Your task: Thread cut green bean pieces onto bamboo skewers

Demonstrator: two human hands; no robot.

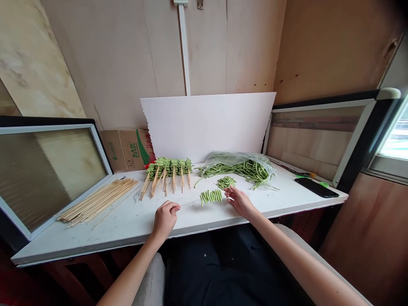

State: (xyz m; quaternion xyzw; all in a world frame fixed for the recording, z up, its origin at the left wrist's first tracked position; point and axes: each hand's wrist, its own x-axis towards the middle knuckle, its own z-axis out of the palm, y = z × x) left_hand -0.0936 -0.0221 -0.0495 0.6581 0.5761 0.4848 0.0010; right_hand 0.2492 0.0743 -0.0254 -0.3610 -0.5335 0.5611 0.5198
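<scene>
My left hand [165,219] is closed in a pinch on the bare end of a thin skewer [189,203], which points right above the table. Several short green bean pieces [211,196] are threaded side by side across its far part. My right hand [239,202] is just right of the last piece, with its fingers curved but apart; nothing shows clearly between them. Close behind its fingertips lies a small pile of cut bean pieces [226,182] on the table.
Finished bean skewers [168,168] are stacked at the back, sticks toward me. Bare skewers [100,199] lie at left. Long green beans [239,168] fill a clear plastic bag behind the pile. A black phone [316,187] rests near the right end of the white table [127,231].
</scene>
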